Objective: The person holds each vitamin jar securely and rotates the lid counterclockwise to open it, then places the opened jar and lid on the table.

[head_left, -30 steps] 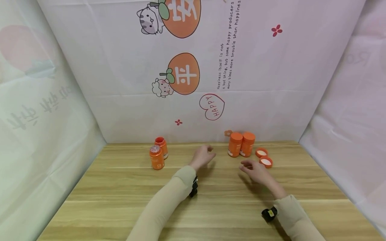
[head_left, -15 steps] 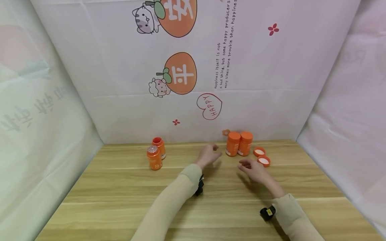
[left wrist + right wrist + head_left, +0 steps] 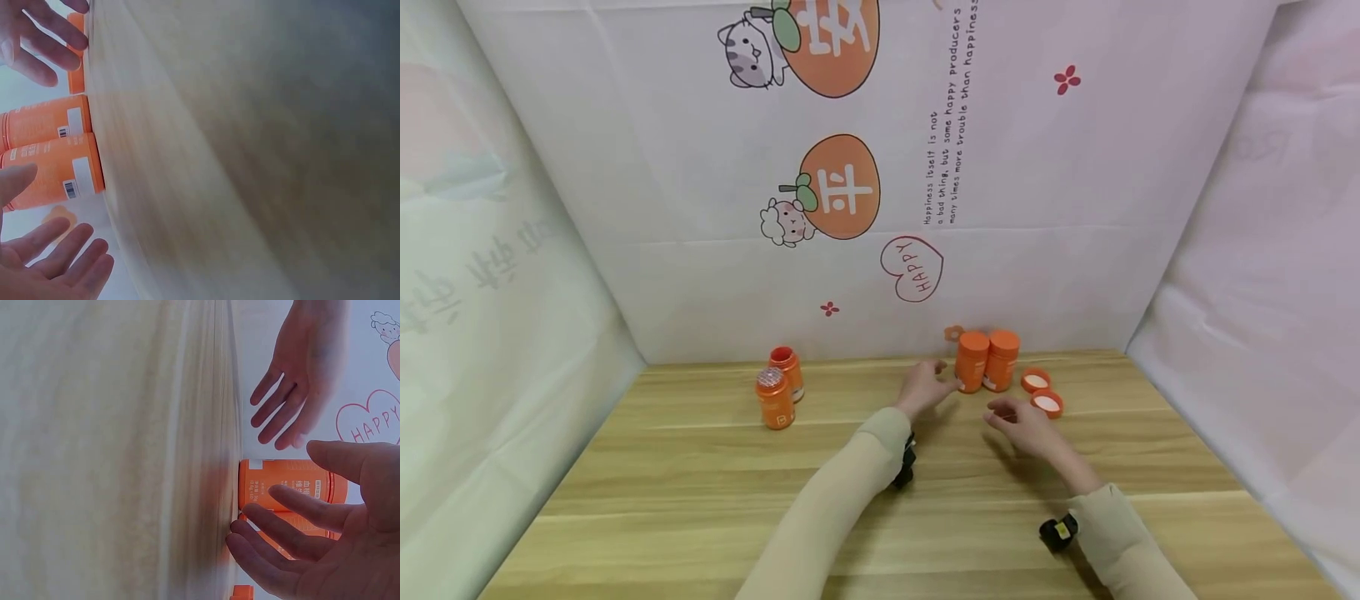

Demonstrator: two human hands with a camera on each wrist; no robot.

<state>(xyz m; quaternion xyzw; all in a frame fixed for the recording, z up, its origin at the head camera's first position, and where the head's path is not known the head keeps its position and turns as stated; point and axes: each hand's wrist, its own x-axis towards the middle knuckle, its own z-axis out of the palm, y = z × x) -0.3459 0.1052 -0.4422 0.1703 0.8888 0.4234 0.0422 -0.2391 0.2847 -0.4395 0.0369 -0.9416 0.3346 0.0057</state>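
Note:
Two capped orange vitamin bottles, a left one (image 3: 972, 364) and a right one (image 3: 1002, 362), stand upright side by side near the back wall. My left hand (image 3: 923, 390) is just left of them, fingers spread and thumb overlapping the left bottle in the head view. In the left wrist view that nearer bottle (image 3: 53, 172) lies between thumb and fingers, not gripped. My right hand (image 3: 1024, 427) hovers in front of the pair, fingers loosely bent and holding nothing. From the right wrist, its fingers (image 3: 284, 528) overlap the bottles. Two orange caps (image 3: 1036, 381), white insides up, lie to the right.
Farther left stand two uncapped orange bottles: the rear one (image 3: 786, 373) shows a red interior, the front one (image 3: 776, 404) a silvery patterned top. Printed white cloth (image 3: 1000, 283) walls the wooden table (image 3: 700, 500) at the back and both sides.
My left hand has moved right to beside the left capped bottle. My right hand keeps nearly its place before the pair. The head view has swung slightly, shifting the scene left.

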